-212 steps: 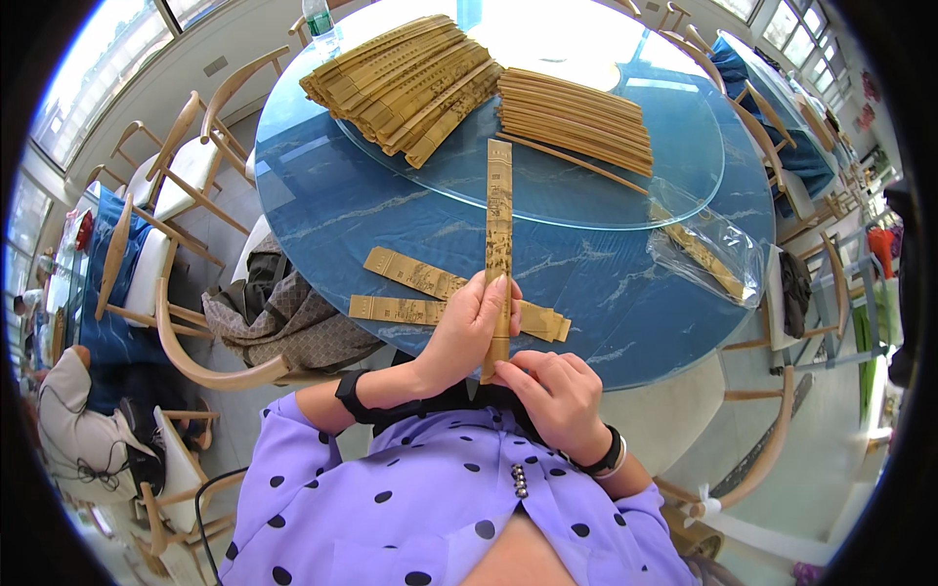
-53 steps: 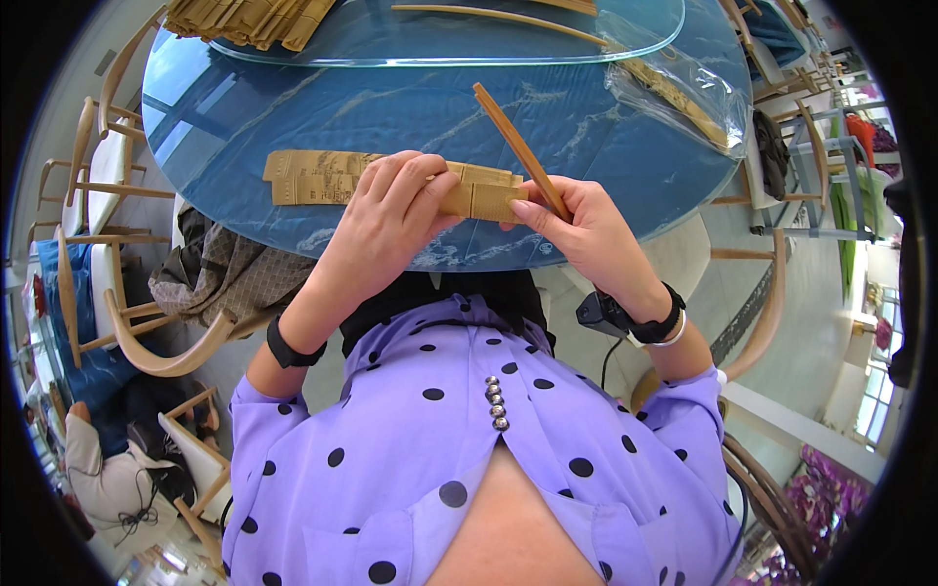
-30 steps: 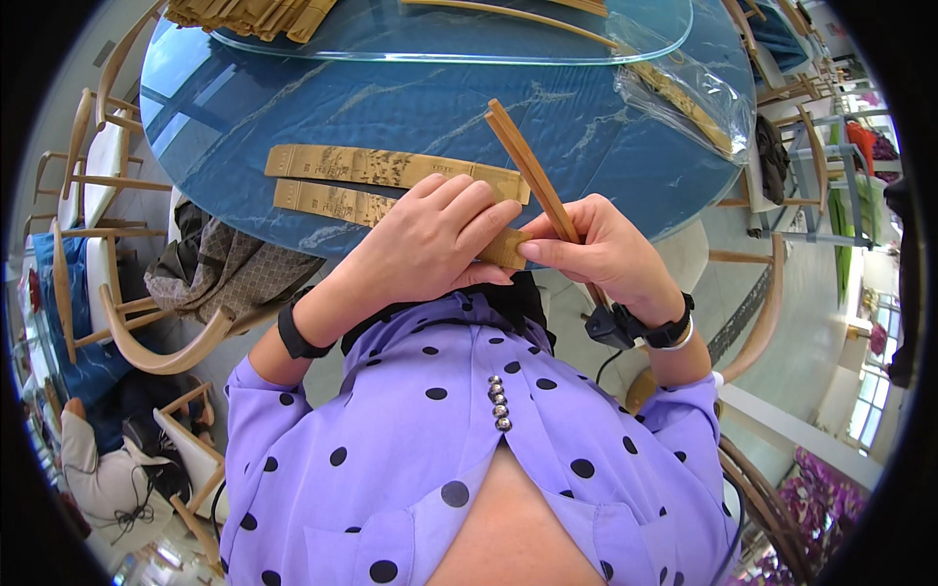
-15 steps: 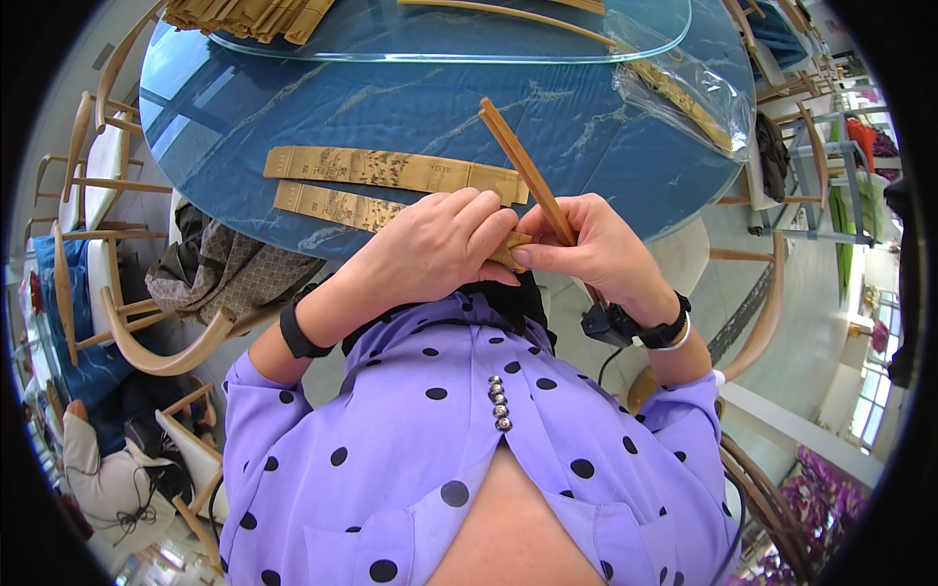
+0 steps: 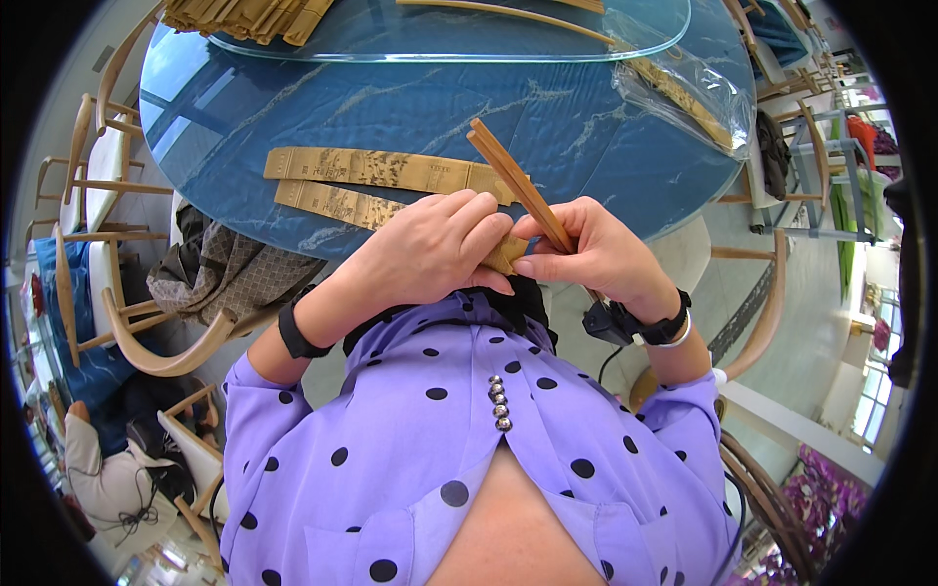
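Note:
A pair of brown wooden chopsticks (image 5: 523, 186) is gripped by my right hand (image 5: 604, 252), slanting up and left over the table. My left hand (image 5: 435, 249) is closed, palm down, on a brown paper chopstick sleeve (image 5: 342, 203). The sleeve's printed end sticks out to the left, and its other end shows between my hands, where my right thumb touches it. Its middle is hidden under my fingers. Just beyond lies a second printed paper sleeve (image 5: 391, 170), flat on the blue table (image 5: 391, 117).
A glass turntable (image 5: 449, 59) carries a pile of brown sleeves (image 5: 249, 18) at the far left. A clear plastic bag (image 5: 679, 93) with a sleeve inside rests at the far right. Wooden chairs (image 5: 161, 361) stand around, one with a patterned bag (image 5: 230, 269).
The upper ends of the chopsticks have swung slightly left and down with my right hand's fingers. My left hand stays almost in place on the sleeve.

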Motion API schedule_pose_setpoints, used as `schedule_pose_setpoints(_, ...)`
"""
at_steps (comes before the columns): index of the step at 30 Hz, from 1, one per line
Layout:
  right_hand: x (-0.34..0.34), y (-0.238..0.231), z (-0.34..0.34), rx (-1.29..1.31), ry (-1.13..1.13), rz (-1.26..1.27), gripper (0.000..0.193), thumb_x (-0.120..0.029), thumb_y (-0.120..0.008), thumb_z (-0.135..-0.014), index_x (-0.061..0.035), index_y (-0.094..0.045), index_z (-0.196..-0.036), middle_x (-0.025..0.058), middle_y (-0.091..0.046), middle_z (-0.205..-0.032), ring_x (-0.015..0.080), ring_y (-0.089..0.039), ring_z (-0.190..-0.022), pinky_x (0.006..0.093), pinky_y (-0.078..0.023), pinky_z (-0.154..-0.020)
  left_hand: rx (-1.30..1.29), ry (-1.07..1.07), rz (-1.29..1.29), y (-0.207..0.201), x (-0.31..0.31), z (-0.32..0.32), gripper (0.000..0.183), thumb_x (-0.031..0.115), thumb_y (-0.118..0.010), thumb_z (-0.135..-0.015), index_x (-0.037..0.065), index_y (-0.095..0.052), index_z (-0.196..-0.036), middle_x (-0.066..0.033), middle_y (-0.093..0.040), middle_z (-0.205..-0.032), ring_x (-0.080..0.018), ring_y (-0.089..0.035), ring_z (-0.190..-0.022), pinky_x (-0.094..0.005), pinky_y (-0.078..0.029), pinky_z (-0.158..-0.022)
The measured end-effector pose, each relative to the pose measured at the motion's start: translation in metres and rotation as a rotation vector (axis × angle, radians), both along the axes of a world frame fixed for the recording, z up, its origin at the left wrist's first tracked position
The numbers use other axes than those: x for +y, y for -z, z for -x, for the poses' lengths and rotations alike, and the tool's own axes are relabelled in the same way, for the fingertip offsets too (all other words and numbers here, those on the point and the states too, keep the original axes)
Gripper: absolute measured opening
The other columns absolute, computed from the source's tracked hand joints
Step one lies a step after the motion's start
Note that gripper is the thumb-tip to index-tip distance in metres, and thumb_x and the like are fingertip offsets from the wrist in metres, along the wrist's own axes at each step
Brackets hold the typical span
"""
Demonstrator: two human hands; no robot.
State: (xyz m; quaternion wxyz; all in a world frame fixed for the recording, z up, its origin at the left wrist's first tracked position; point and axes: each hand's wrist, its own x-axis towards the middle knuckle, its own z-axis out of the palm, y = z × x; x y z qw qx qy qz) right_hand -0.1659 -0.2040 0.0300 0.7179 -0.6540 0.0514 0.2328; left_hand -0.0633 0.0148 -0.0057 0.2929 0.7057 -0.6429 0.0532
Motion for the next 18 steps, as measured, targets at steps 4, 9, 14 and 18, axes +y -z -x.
schedule_pose_setpoints(4, 0.010, -0.005, 0.000, 0.042, 0.086, -0.044, 0.016, -0.009, -0.077, -0.093, 0.0031, -0.075, -0.102, -0.0045, -0.065, -0.080, 0.0008, -0.052, -0.070, 0.0197, -0.041, -0.061, 0.004, 0.000, -0.004, 0.001, 0.000, 0.002, 0.057, 0.052, -0.072, -0.080, 0.005, -0.058, -0.107, -0.0080, -0.051, -0.090, -0.0259, -0.057, -0.081, -0.0370, -0.049, -0.070)
schedule_pose_setpoints(9, 0.014, 0.003, 0.002, -0.012, 0.133, -0.017, 0.014, -0.011, -0.077, -0.092, 0.0030, -0.075, -0.093, -0.0028, -0.066, -0.077, 0.0021, -0.054, -0.069, 0.0213, -0.043, -0.061, -0.062, -0.017, -0.020, -0.002, -0.005, 0.004, 0.052, 0.050, -0.074, -0.080, 0.006, -0.057, -0.102, -0.0062, -0.049, -0.088, -0.0228, -0.055, -0.077, -0.0358, -0.048, -0.068)
schedule_pose_setpoints(14, 0.011, 0.001, 0.001, -0.044, 0.138, 0.219, 0.015, -0.011, -0.076, -0.087, 0.0024, -0.072, -0.084, -0.0034, -0.061, -0.070, 0.0020, -0.046, -0.062, 0.0227, -0.036, -0.055, -0.141, -0.053, -0.019, -0.001, -0.006, 0.005, 0.041, 0.041, -0.075, -0.083, 0.008, -0.054, -0.095, -0.0043, -0.046, -0.084, -0.0193, -0.054, -0.074, -0.0335, -0.046, -0.063)
schedule_pose_setpoints(18, 0.015, 0.002, 0.002, -0.090, 0.200, 0.299, 0.013, -0.010, -0.073, -0.084, 0.0027, -0.070, -0.083, -0.0031, -0.058, -0.067, 0.0026, -0.043, -0.060, 0.0238, -0.033, -0.052, -0.179, -0.065, -0.026, 0.001, -0.008, 0.004, 0.035, 0.035, -0.074, -0.086, 0.008, -0.053, -0.094, -0.0038, -0.046, -0.083, -0.0181, -0.054, -0.073, -0.0320, -0.046, -0.062)
